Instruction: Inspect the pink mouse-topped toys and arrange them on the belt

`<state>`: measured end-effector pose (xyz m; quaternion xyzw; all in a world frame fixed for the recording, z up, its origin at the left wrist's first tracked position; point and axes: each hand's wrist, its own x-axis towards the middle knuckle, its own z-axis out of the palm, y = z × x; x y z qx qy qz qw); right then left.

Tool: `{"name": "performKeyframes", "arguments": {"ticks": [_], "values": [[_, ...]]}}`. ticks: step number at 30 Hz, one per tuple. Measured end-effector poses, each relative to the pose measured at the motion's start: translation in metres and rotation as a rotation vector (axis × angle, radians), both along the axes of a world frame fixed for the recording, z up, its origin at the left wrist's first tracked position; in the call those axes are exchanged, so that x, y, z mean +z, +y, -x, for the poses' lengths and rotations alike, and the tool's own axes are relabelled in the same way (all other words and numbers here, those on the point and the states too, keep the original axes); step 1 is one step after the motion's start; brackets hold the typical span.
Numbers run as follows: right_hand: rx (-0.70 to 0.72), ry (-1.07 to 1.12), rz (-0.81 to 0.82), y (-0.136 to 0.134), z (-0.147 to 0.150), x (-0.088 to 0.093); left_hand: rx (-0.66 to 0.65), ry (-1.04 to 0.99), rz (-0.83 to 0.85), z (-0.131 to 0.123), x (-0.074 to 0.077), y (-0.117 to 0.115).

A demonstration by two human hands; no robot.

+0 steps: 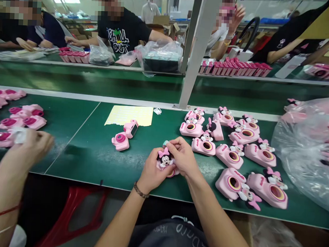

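My left hand (152, 170) is closed around a pink toy camera shell (171, 172) with a black-and-pink cartoon mouse figure (165, 157) on its top. Close against it, my right hand (184, 157) is closed, with a small pale teal piece (166, 142) pinched at its fingertips just above the figure's bow. What the piece is cannot be made out, and both hands cover much of the shell. Beyond my left hand are two pink toy cameras, one with a magenta lens (120, 141) and one turned to show a dark screen (131, 129).
Several mouse-topped camera shells (204, 146) stand to the right, beside a clear plastic bag (305, 153). A yellow sheet (129, 115) lies at the back. A co-worker's hand (31, 147) is at left near magenta-lens cameras (35, 122). A metal post (198, 52) rises behind.
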<state>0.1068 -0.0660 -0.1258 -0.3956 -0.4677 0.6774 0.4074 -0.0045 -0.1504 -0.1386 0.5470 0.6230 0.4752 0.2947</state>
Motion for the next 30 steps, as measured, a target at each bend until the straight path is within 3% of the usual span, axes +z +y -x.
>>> {"name": "performKeyframes", "arguments": {"ticks": [6, 12, 14, 16, 20, 22, 24, 27, 30], "values": [[-0.016, 0.08, 0.079, -0.007, -0.015, 0.005, 0.003, 0.001, -0.003, 0.002, -0.002, 0.002], [0.066, -0.315, -0.342, -0.02, -0.016, 0.01, -0.045, -0.007, -0.001, 0.003, -0.002, 0.006], [0.041, -0.41, -0.387, -0.017, -0.013, 0.013, -0.058, 0.009, -0.012, 0.003, -0.002, 0.005], [0.001, -0.378, -0.285, -0.011, -0.009, 0.014, -0.074, 0.028, -0.026, 0.003, -0.001, 0.004], [0.048, 0.0, 0.111, -0.001, -0.007, 0.011, -0.05, 0.049, -0.025, 0.003, -0.001, 0.003], [0.052, 0.094, 0.161, -0.002, -0.009, 0.009, -0.023, 0.036, 0.008, 0.004, -0.002, 0.004], [0.066, 0.036, 0.072, -0.008, -0.013, 0.008, -0.017, 0.005, 0.047, 0.004, -0.002, 0.006], [0.087, -0.232, -0.196, -0.017, -0.015, 0.009, -0.039, -0.006, 0.061, 0.005, -0.002, 0.008], [0.005, -0.442, -0.326, -0.015, -0.012, 0.01, -0.082, 0.064, -0.014, 0.004, -0.001, 0.007]]}}
